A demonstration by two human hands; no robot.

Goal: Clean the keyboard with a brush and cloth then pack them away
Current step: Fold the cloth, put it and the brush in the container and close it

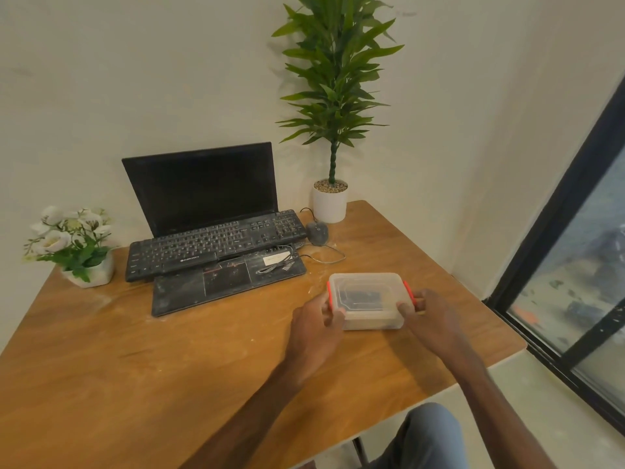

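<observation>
Two hands [316,319] [431,316] gripping one lidded box [367,296], one keyboard [216,245]

head: above seated person | faces forward-down | near table [169,350] | wide-angle

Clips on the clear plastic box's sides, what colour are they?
Orange-red clips on the clear lidded plastic box, best seen in the head view.

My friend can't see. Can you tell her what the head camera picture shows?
A person's left hand and right hand grip the ends of a lidded clear plastic box with red clips, which sits on a wooden table with something dark inside. Behind it, a dusty black keyboard lies propped on an open laptop, beside a mouse.
</observation>
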